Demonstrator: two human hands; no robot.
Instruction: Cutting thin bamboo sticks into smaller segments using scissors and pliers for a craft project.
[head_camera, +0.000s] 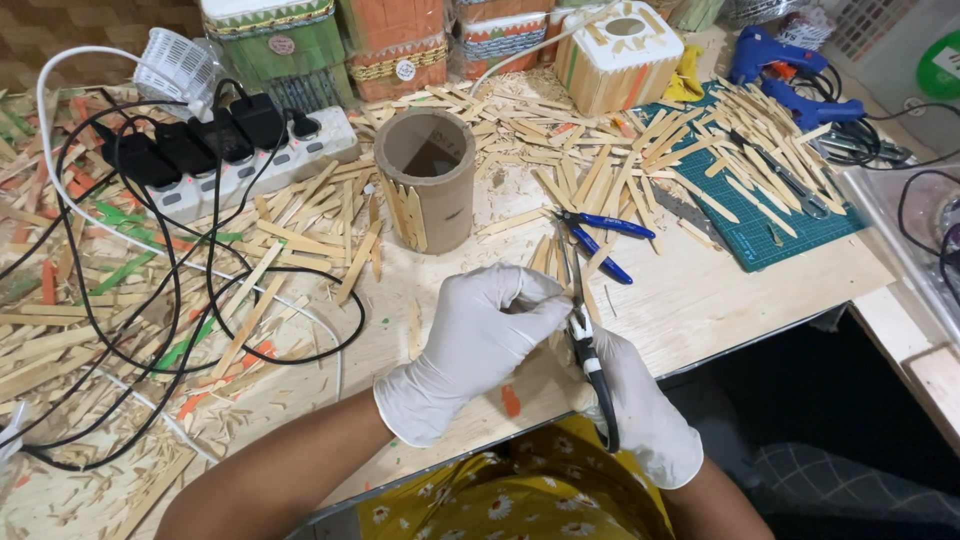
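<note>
Craft sticks (300, 225) litter the pale desk (700, 300), plain ones mixed with orange and green, around a cardboard tube (430, 180) that stands upright with a few sticks glued along its lower side. Blue-handled pliers (600, 235) lie just beyond the hands, and a green cutting mat (790, 235) at right carries more sticks. Behind it rests a blue glue gun (780, 70). At left, a white power strip (240, 170) holds black adapters, and its black cables loop over the sticks toward the desk's near edge. Stick-clad boxes in green, orange and cream (620, 55) line the back, two with small round labels. At the near edge both hands wear white gloves. The left hand (480, 345) curls over and pinches thin sticks (555, 260) between its fingers. The right hand (635, 410), partly hidden behind the left, has its grip closed around black-handled cutters (590, 360), blades pointing up at the sticks.
</note>
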